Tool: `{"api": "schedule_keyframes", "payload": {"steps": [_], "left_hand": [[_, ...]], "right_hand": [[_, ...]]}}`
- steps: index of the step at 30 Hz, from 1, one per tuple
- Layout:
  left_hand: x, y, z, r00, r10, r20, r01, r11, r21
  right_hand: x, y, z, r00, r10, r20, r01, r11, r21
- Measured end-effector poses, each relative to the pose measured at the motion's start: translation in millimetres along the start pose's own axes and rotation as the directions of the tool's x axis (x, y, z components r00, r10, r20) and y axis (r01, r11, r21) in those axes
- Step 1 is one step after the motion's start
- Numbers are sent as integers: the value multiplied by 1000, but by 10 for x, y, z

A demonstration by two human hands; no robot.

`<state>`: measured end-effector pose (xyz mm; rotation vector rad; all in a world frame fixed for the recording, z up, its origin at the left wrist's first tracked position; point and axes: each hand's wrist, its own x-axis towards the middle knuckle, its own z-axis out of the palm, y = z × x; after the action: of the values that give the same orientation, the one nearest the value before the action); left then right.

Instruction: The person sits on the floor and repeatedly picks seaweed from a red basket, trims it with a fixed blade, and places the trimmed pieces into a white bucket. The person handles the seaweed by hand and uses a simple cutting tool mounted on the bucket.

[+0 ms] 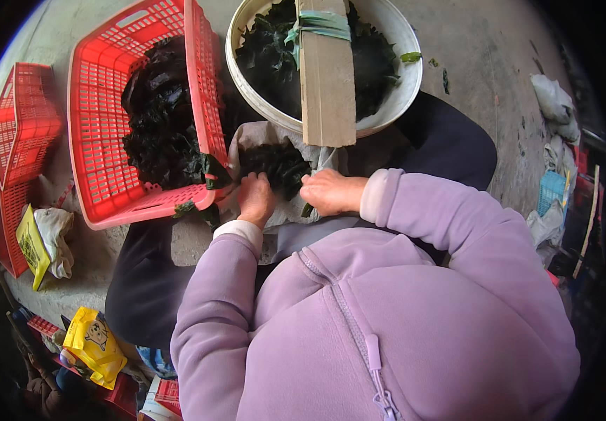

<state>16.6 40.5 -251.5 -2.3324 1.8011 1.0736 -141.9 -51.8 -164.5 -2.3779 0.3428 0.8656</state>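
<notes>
Between my knees a pale cloth sack [253, 134] stands with its mouth spread, holding dark green seaweed [276, 168]. My left hand [256, 199] is at the left near side of the mouth, fingers bent against the sack and seaweed; its fingertips are partly hidden. On the opposite side, my right hand [329, 193] is curled closed on the sack's edge, with a strip of seaweed hanging below it. Just beyond is a white round tub [413, 79] of seaweed. Across its top lies a wooden board [328, 94] with green plastic strips [324, 25] tied around it.
A tilted red plastic basket [100, 121] holding wet dark seaweed [163, 116] stands at left, by my leg. Farther left are red crates [32, 121]; a yellow bag [95, 344] is lower left. White sacks [553, 102] and a blue basket [550, 192] lie at right.
</notes>
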Motion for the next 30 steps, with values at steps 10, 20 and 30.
{"api": "schedule_keyframes", "payload": {"steps": [10, 20, 30], "left_hand": [[424, -67, 311, 929, 354, -107, -309, 902, 303], [924, 115, 279, 893, 283, 350, -288, 957, -37], [408, 31, 8, 957, 151, 246, 158, 441, -884]], "right_hand": [[499, 251, 309, 986, -152, -65, 153, 988, 19], [-122, -71, -340, 977, -150, 152, 95, 943, 319], [-506, -385, -702, 944, 210, -255, 237, 108, 965]]}}
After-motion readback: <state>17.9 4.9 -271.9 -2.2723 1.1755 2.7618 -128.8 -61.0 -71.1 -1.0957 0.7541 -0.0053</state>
